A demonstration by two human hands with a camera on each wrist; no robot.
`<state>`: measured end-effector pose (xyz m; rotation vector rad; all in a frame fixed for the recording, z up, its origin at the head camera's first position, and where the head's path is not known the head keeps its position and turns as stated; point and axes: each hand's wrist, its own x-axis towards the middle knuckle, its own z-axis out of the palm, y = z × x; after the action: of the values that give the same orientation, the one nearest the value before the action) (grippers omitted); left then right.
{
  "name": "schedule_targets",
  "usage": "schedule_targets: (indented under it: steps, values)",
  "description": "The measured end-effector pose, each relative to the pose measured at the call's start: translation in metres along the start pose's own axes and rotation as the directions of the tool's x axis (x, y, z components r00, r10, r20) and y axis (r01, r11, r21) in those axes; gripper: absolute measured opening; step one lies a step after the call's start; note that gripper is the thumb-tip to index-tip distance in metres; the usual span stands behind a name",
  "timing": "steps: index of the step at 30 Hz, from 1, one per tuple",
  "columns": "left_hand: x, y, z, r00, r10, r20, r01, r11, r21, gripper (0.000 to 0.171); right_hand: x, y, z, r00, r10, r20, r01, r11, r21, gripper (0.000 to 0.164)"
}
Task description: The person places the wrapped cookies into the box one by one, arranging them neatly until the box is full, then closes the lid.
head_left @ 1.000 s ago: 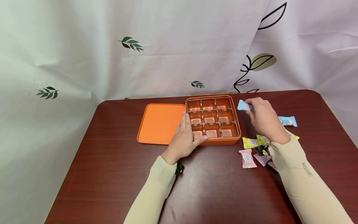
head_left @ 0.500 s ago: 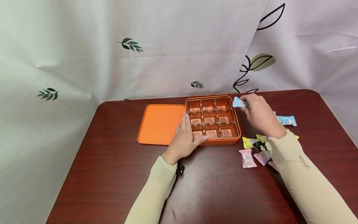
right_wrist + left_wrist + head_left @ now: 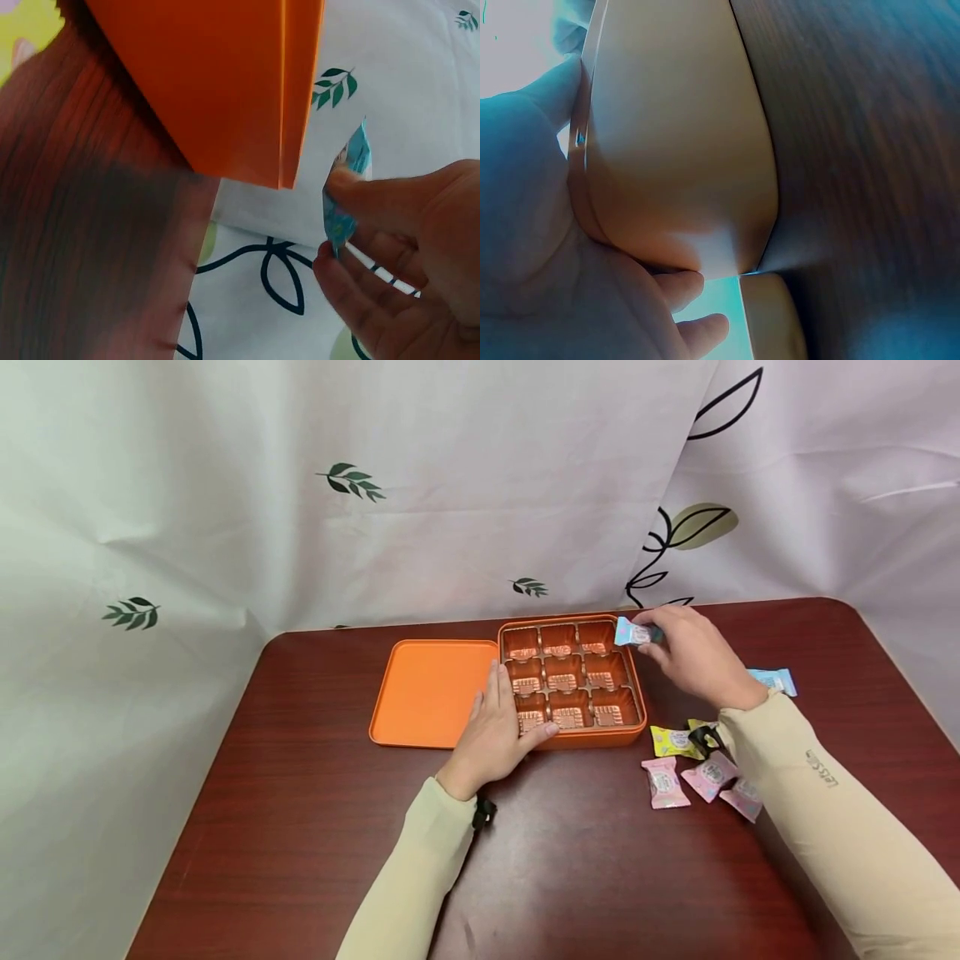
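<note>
My right hand [image 3: 697, 656] pinches a blue wrapped candy [image 3: 634, 632] between thumb and fingers, over the far right corner of an orange box [image 3: 592, 740]. In the right wrist view the candy [image 3: 347, 187] is held apart from the box wall [image 3: 210, 82]. A copper-coloured tray [image 3: 561, 662] with several compartments sits inside the box, and no candy shows in them. My left hand [image 3: 491, 735] rests along the box's near left corner, fingers straight on the left side and thumb on the front rim. The left wrist view shows its palm [image 3: 525, 202] against the box.
An orange lid [image 3: 431, 693] lies flat left of the box. Pink candies [image 3: 664, 783] and yellow candies [image 3: 675, 742] lie right of the box, partly under the right forearm. Another blue candy [image 3: 776, 681] lies farther right. A patterned cloth [image 3: 450, 527] hangs behind the table [image 3: 300, 827].
My right hand has carried the blue candy left, from beside the box to over its far right corner. My left hand has stayed in place.
</note>
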<state>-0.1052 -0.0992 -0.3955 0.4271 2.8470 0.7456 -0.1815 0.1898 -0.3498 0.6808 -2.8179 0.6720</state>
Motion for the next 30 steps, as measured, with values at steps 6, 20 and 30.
schedule_targets:
  steps: [6,20,30]
  values:
    - [0.0,0.0,0.001,1.0,-0.001,0.007,0.001,1.0,-0.02,0.106,0.005,0.005,-0.001,0.999,-0.032,0.013,0.032,0.999,-0.003,0.032]
    - [0.002,0.0,0.0,1.0,0.004,0.005,-0.004,1.0,-0.019,0.107,0.022,0.007,0.005,0.997,-0.05,0.059,0.048,0.999,0.026,0.034]
    - [0.002,0.0,0.0,1.0,-0.001,0.015,0.001,1.0,0.011,0.108,0.029,0.015,0.011,0.991,-0.115,0.061,0.113,0.993,0.037,0.033]
